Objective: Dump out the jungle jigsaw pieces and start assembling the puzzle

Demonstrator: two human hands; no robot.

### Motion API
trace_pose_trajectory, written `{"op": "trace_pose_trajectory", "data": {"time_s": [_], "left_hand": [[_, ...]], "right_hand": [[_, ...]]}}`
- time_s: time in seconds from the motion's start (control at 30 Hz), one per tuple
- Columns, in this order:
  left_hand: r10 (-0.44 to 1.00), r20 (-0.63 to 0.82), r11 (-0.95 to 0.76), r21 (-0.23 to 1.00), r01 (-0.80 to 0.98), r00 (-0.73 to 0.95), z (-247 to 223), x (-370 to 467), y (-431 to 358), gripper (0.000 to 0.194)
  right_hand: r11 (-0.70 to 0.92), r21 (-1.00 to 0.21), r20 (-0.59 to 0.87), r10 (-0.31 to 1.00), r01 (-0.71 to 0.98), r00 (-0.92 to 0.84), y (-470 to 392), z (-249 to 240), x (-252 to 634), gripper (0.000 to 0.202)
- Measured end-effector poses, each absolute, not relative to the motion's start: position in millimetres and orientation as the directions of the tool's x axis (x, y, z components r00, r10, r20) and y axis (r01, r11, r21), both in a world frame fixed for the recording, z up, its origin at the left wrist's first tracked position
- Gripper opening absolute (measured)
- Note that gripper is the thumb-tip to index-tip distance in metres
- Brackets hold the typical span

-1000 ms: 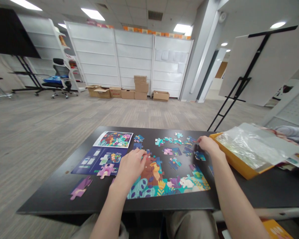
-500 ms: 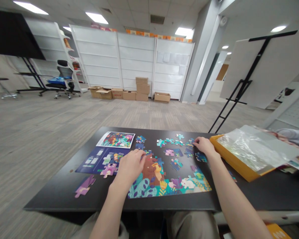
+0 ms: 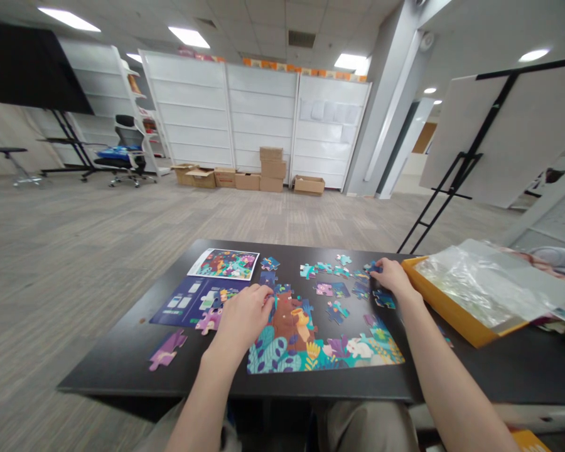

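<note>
A partly joined jigsaw puzzle (image 3: 306, 342) lies near the table's front edge, showing a brown bear, a white rabbit and leaves. My left hand (image 3: 247, 312) rests at its upper left edge, fingers closed on a puzzle piece (image 3: 274, 302) mostly hidden by the fingertips. Farther back on the right, my right hand (image 3: 392, 276) pinches a dark blue puzzle piece (image 3: 371, 268). Several loose pieces lie around it, among them a dark piece (image 3: 384, 298) just below the hand and a teal piece (image 3: 338, 312). A pink-and-purple piece (image 3: 168, 349) lies at the left.
At the back left lie a picture card (image 3: 225, 263) and a dark blue sheet (image 3: 181, 302) with pieces on it. A yellow box (image 3: 445, 306) holding clear plastic stands at the right. Beyond the black table (image 3: 117, 355) are cardboard boxes (image 3: 272, 169) and a board stand (image 3: 456, 182).
My right hand has drawn slightly away from the row of loose pieces, with a dark blue piece now showing at its fingertips. The left hand stays at the puzzle's edge. The view has shifted slightly.
</note>
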State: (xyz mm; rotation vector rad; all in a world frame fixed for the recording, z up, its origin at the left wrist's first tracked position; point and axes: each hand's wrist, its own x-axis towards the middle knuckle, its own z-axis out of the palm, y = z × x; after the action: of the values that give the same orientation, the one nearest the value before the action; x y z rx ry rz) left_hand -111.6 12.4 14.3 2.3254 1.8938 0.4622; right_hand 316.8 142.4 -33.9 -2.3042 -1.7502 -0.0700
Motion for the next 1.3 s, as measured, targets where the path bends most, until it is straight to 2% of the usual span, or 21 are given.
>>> {"op": "trace_pose_trajectory", "data": {"time_s": [0.37, 0.53, 0.83, 1.0, 1.1, 1.2, 1.3], "left_hand": [[0.976, 0.108, -0.210, 0.245, 0.946, 0.189, 15.2, -108.6, 9.8, 0.021], [0.973, 0.109, -0.224, 0.259, 0.940, 0.202, 15.8, -106.6, 9.2, 0.022], [0.967, 0.120, -0.249, 0.255, 0.934, 0.225, 14.1, -102.3, 10.7, 0.022], [0.967, 0.110, -0.251, 0.250, 0.935, 0.230, 12.4, -103.1, 10.9, 0.022], [0.968, 0.106, -0.249, 0.249, 0.936, 0.229, 13.5, -103.1, 9.8, 0.022], [0.967, 0.108, -0.250, 0.254, 0.935, 0.229, 15.7, -102.4, 8.8, 0.023], [0.966, 0.106, -0.256, 0.255, 0.932, 0.236, 16.6, -101.4, 9.0, 0.024]], "right_hand": [[-0.183, -0.185, 0.302, 0.924, 0.966, 0.233, 145.9, -38.7, 319.3, 0.031], [-0.166, -0.282, 0.323, 0.911, 0.945, 0.256, 146.2, -34.1, 318.3, 0.039], [-0.140, -0.427, 0.346, 0.887, 0.893, 0.305, 143.2, -24.0, 315.2, 0.032], [-0.088, -0.647, 0.341, 0.855, 0.758, 0.390, 144.3, -15.7, 311.8, 0.021], [-0.019, -0.822, 0.247, 0.889, 0.569, 0.386, 141.8, -10.3, 304.7, 0.019], [0.031, -0.931, 0.147, 0.944, 0.363, 0.296, 134.7, -3.7, 289.2, 0.027], [0.073, -0.960, 0.108, 0.987, 0.271, 0.118, 125.3, 3.8, 264.6, 0.042]]}}
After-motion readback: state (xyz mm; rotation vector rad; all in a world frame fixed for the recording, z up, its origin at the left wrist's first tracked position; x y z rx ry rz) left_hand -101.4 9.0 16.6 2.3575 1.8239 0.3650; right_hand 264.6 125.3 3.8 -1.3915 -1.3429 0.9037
